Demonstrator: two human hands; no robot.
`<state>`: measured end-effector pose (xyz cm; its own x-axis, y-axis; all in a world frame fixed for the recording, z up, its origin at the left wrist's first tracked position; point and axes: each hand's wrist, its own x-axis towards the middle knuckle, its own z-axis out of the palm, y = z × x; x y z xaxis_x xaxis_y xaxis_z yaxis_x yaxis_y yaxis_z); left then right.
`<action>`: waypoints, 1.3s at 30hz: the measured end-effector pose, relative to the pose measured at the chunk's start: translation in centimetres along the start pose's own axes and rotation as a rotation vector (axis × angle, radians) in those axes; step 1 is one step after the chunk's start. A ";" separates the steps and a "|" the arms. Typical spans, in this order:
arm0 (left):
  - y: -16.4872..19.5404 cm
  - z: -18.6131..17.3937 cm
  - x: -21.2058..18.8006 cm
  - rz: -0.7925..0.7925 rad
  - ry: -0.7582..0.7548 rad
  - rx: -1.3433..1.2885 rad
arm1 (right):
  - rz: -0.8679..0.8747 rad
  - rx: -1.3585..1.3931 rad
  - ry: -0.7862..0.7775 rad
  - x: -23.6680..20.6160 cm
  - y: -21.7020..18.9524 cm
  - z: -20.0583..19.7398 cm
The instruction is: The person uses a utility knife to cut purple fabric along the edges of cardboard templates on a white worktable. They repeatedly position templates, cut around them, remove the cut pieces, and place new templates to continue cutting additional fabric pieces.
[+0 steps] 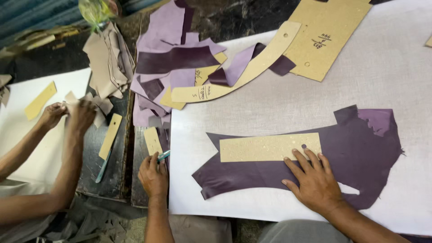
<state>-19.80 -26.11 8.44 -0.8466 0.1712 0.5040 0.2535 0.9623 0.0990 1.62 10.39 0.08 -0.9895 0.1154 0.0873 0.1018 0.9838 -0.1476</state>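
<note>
Under the right hand point(315, 182), a rectangular tan template point(265, 147) covers dark purple leather point(360, 153).

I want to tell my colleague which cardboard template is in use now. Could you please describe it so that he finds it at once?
Start at the large white cutting board on the right. On it lies a big dark purple leather piece, and on that leather rests a plain straight rectangular cardboard strip, pressed by the right hand. Unlike the long curved template further up, it is straight.

Teal tool point(164, 155) mostly hidden in left hand point(153, 176); tip unseen
</note>
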 end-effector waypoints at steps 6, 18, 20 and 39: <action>-1.2 0.4 0.6 0.064 -0.048 0.013 | 0.009 0.002 -0.093 0.2 0.0 -0.1; 2.4 2.1 1.7 -0.338 -0.046 -0.382 | -0.030 0.001 -0.219 0.3 0.5 -0.7; 5.0 2.9 1.9 -0.184 -0.102 -0.478 | -0.027 0.010 -0.244 0.4 0.5 -0.2; 35.4 8.5 -0.3 1.216 -0.746 -0.628 | -0.093 0.435 -0.047 -1.9 3.7 3.2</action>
<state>-14.55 9.73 4.47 0.0210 0.9990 0.0384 0.9207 -0.0343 0.3887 3.55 13.40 -3.84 -0.9970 0.0130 0.0766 -0.0307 0.8391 -0.5431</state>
